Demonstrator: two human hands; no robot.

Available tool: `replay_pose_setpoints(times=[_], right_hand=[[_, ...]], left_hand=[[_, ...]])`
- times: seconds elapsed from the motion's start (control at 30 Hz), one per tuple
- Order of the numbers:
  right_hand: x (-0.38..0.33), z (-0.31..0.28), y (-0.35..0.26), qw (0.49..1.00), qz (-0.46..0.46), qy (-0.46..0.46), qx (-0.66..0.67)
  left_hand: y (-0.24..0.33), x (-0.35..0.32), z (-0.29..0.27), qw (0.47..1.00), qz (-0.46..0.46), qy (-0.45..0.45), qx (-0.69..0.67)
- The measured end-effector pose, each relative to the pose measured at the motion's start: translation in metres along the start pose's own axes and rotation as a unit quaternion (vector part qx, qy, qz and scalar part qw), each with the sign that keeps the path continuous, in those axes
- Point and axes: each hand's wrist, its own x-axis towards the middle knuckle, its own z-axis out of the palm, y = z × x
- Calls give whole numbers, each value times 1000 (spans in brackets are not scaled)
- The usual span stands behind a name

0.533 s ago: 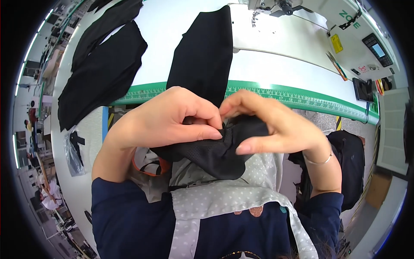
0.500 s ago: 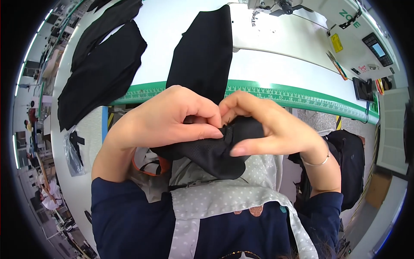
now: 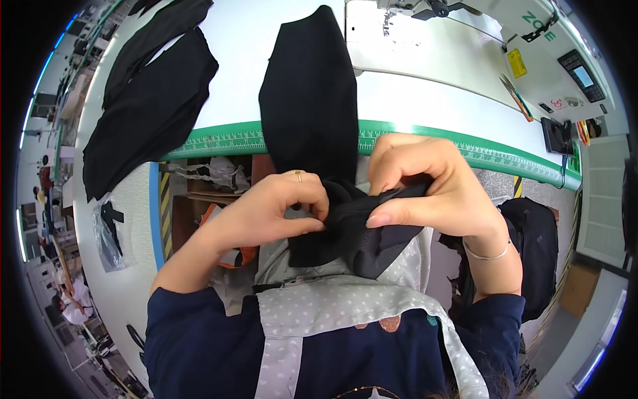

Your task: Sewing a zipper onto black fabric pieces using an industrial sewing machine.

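Observation:
A long black fabric piece (image 3: pixel 309 100) lies over the white table's green ruled edge (image 3: pixel 219 141) and hangs down into my lap. My left hand (image 3: pixel 279 206), a ring on one finger, pinches the bunched lower end of this fabric. My right hand (image 3: pixel 425 189), with a thin bracelet at the wrist, grips the same bunched end from the right, thumb pressed along a fold. Both hands meet close together above my grey dotted apron (image 3: pixel 345 299).
More black fabric pieces (image 3: pixel 146 100) lie on the table's left part. A white sewing machine (image 3: pixel 465 40) with a control panel stands at the back right. Scissors (image 3: pixel 515 93) lie beside it. A dark bag (image 3: pixel 538 246) sits at my right. A box of scraps (image 3: pixel 212 176) is under the table.
My hands have drawn slightly apart and shifted their grip on the bunched fabric; the right hand now pulls a fold out to the right.

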Motion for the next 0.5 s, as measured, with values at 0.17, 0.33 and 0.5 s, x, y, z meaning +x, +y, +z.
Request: replay_pose_setpoints(times=[0.17,0.33,0.5], right_hand=[[-1,-12,-5,999,-1,42,-27],[2,-21,1,994,22,61,-88],[4,-15,13,975,10,98,-198]], left_hand=[[-10,-15,4,959,-52,149,-237],[2,-37,-39,958,38,249,-138],[24,-28,-61,932,106,273,214]])
